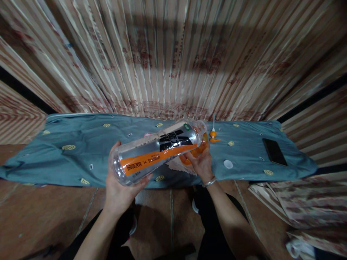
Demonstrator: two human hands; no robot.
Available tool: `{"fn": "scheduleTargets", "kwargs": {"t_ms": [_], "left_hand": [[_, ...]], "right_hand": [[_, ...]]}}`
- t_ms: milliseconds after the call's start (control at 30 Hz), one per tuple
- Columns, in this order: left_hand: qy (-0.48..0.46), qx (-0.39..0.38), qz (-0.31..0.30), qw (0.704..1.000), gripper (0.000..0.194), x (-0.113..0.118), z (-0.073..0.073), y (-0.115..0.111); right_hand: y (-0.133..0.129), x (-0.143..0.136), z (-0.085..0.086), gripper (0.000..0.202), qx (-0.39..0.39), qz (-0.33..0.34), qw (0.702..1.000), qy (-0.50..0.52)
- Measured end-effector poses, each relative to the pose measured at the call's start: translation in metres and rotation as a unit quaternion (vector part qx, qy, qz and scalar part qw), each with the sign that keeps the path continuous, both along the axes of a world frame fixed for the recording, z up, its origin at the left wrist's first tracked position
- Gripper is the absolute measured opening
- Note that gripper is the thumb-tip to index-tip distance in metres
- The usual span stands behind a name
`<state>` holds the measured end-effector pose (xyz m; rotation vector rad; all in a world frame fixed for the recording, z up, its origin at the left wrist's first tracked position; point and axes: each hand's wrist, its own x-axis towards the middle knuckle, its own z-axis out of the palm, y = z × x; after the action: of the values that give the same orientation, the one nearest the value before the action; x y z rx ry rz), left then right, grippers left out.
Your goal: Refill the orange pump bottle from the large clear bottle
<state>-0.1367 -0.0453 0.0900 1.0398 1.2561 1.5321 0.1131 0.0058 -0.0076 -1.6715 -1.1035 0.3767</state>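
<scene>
A large clear bottle point(158, 150) with an orange and black label is tilted, its neck to the right and lower than it would be upright. My left hand point(120, 189) is wrapped round its base end. Beneath the neck, my right hand point(200, 160) is closed round an orange container point(186, 159), mostly hidden by the bottle and my fingers. The bottle's mouth is close to that container; whether they touch is unclear. A white cloth or tissue point(182, 167) lies under the container. An orange pump head point(213, 135) with a thin tube rests on the teal cloth to the right.
The teal cloth point(67, 162) with yellow pineapple prints covers a long, low surface. On it are a round white cap point(228, 164) and a black phone point(274, 151) at the right. Striped curtains point(173, 65) hang behind. A white bag point(299, 248) lies at the lower right.
</scene>
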Motion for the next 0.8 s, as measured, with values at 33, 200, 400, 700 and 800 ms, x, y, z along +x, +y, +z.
{"fn": "scheduleTargets", "kwargs": {"t_ms": [33,200,400,700,800], "left_hand": [[0.003,0.004,0.001,1.0,0.115,-0.001,-0.001,0.001],[0.038,0.005,-0.023,0.999,0.121,-0.009,-0.007,0.005],[0.018,0.003,-0.007,1.0,0.123,-0.012,-0.01,0.006],[0.032,0.02,0.001,0.999,0.116,-0.006,-0.007,0.003],[0.019,0.01,0.005,1.0,0.115,-0.003,-0.005,0.002]], "right_hand": [[0.0,0.0,0.0,0.072,0.0,-0.003,1.0,0.0],[0.0,-0.001,0.001,0.074,0.001,0.002,1.0,0.003],[-0.002,-0.001,0.004,0.073,-0.009,0.012,1.0,0.01],[-0.002,-0.002,0.005,0.073,-0.009,0.015,1.0,0.013],[-0.002,-0.001,0.004,0.072,-0.008,0.014,1.0,0.01]]}}
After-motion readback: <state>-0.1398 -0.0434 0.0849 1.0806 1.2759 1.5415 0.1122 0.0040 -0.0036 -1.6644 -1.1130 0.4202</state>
